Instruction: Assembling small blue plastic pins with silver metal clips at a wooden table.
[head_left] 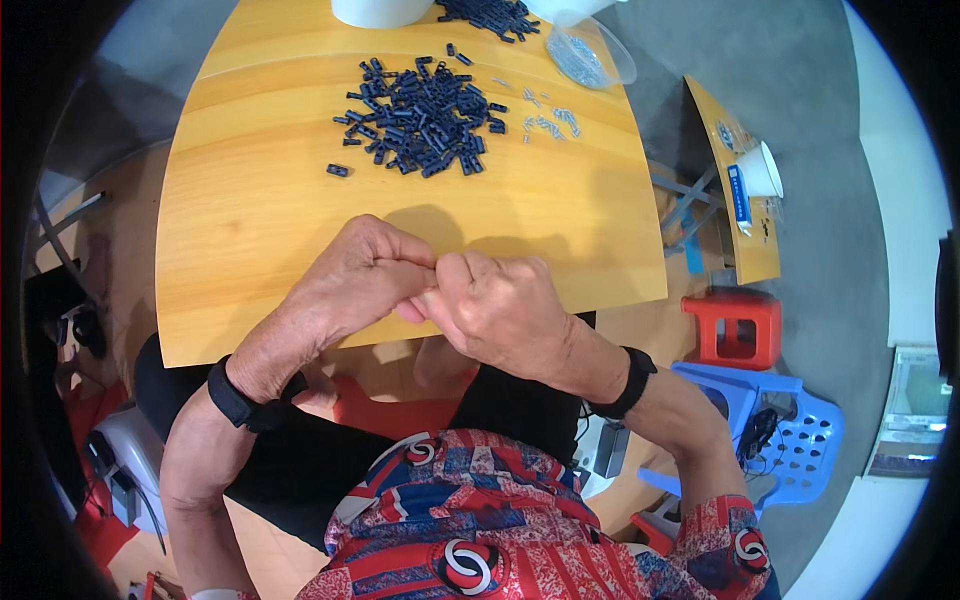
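Observation:
My left hand and my right hand meet above the near edge of the wooden table. The fingers of both are curled in and pressed together, fingertips touching. Whatever they pinch between them is hidden by the fingers. Beyond the hands lies a heap of small black plastic parts, with one loose black part at its near left. Several small silvery metal pins are scattered to the right of the heap.
At the table's far side stand a white container, a second black heap and a clear tub of small metal pieces. To the right are another table with a white cup, a red stool and a blue plastic chair.

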